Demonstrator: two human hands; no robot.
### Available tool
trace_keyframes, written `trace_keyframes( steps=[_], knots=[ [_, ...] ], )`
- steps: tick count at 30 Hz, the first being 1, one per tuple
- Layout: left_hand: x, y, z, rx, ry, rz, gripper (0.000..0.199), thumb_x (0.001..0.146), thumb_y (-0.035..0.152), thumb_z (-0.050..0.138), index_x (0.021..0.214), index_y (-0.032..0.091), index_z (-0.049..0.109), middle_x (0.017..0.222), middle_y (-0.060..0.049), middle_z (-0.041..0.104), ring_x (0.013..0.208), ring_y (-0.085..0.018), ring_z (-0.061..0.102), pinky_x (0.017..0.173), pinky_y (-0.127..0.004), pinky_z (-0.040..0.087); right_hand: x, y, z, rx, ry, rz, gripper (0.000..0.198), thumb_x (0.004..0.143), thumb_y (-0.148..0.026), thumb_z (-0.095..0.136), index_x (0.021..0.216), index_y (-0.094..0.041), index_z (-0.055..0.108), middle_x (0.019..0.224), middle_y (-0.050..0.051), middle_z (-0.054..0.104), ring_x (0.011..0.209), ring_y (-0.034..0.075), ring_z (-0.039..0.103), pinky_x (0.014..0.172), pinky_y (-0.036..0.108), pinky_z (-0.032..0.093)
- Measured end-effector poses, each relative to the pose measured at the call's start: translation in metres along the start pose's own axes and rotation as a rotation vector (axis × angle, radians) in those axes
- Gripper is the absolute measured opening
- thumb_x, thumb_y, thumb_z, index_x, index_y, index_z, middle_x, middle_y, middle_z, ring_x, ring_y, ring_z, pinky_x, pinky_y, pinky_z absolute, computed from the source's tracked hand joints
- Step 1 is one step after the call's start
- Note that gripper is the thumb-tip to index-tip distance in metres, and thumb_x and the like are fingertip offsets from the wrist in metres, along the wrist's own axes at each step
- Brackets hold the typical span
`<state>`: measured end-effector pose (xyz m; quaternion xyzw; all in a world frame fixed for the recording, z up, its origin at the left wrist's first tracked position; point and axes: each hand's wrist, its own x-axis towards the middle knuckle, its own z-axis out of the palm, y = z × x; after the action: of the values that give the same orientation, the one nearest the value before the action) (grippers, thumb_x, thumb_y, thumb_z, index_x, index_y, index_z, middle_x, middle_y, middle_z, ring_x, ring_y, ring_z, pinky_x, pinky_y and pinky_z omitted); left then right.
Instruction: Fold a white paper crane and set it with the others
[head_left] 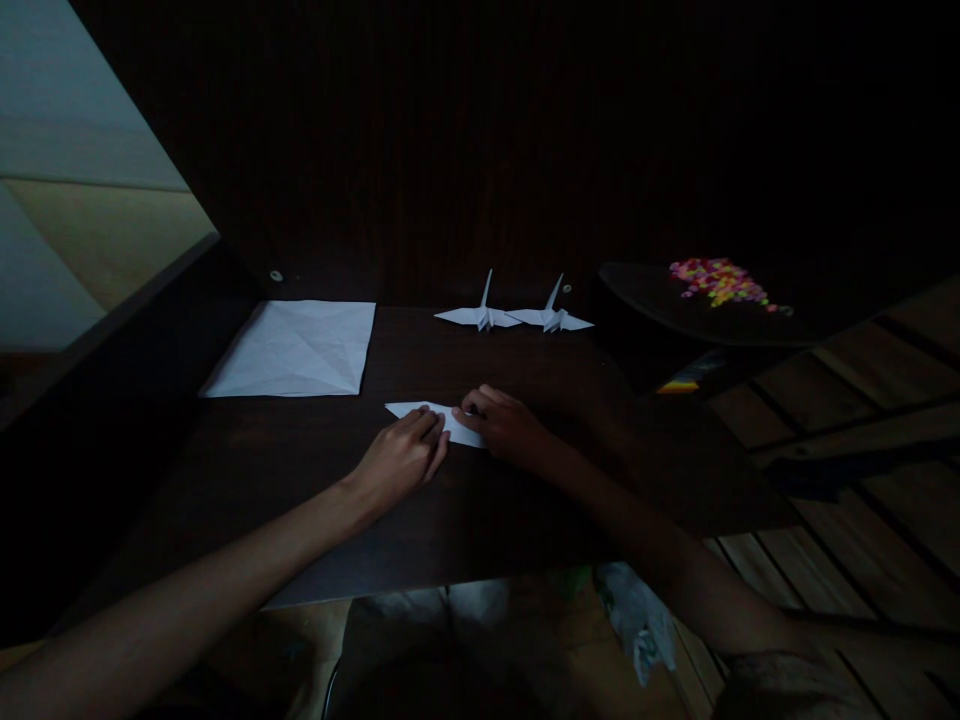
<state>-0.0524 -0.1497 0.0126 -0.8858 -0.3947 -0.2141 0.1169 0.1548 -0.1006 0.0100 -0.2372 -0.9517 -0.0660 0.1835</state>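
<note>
Both our hands, left hand (401,450) and right hand (506,422), curl onto the folded white paper (458,432) between them; pinch or mere press, we cannot tell. We judge it light, crisp, easily creased: best held by folded edges.

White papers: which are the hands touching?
The narrow folded piece, under left hand and right hand; the wide sheet, left crane and right crane lie farther back, untouched.

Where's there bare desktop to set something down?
Bare desktop between creased paper sheet and left origami crane; dimmer patch right of the right hand. Crowded: center, left hand and right on folded paper; back, right origami crane overlapping the left in view.
</note>
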Motion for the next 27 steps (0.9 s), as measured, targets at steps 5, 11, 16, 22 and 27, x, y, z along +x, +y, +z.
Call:
trace_keyframes(
  steps=[5,11,16,22,27],
  knots=[
    [-0.0027,-0.0002,0.0036,0.044,0.042,0.026,0.031,0.095,0.019,0.039,0.101,0.007,0.066,0.099,-0.014,0.07,0.1,-0.024,0.065,0.085,-0.034,0.057,0.0029,-0.0046,-0.0039,-0.069,-0.034,0.002,0.021,0.093,-0.011,0.043,0.109,-0.013,0.058,0.099,0.012,0.057,0.085,0.021,0.044,0.068,0.032,0.034],
    [-0.0042,-0.0012,0.0053,0.055,0.037,0.041,0.03,0.095,0.02,0.04,0.102,0.005,0.065,0.1,-0.018,0.069,0.098,-0.026,0.066,0.085,-0.039,0.057,0.0045,-0.0071,-0.0034,-0.108,-0.062,0.002,0.023,0.096,-0.014,0.04,0.107,-0.012,0.06,0.097,0.012,0.058,0.084,0.021,0.046,0.067,0.033,0.036],
    [-0.0008,0.0014,0.0006,0.018,-0.028,-0.017,0.03,0.095,0.022,0.04,0.103,0.006,0.064,0.096,-0.015,0.067,0.093,-0.025,0.065,0.072,-0.034,0.058,0.0027,-0.0076,-0.0004,-0.102,-0.046,0.017,0.024,0.096,-0.012,0.039,0.11,-0.012,0.058,0.1,0.013,0.057,0.086,0.021,0.046,0.068,0.033,0.039],
    [0.0021,0.0024,-0.0031,0.044,-0.088,-0.071,0.03,0.095,0.026,0.041,0.105,0.009,0.064,0.091,-0.012,0.064,0.083,-0.022,0.063,0.06,-0.03,0.055,0.002,-0.0088,0.0019,-0.029,-0.053,0.052,0.025,0.095,-0.01,0.04,0.112,-0.012,0.058,0.103,0.015,0.057,0.087,0.022,0.045,0.068,0.034,0.041],
    [0.0013,0.0006,-0.0024,0.026,-0.107,-0.09,0.031,0.095,0.028,0.04,0.106,0.011,0.064,0.093,-0.012,0.063,0.085,-0.023,0.062,0.059,-0.03,0.054,-0.0003,-0.0077,0.0038,0.017,-0.025,0.024,0.029,0.091,-0.006,0.042,0.117,-0.012,0.056,0.117,0.015,0.056,0.099,0.025,0.043,0.079,0.039,0.043]
  ],
)
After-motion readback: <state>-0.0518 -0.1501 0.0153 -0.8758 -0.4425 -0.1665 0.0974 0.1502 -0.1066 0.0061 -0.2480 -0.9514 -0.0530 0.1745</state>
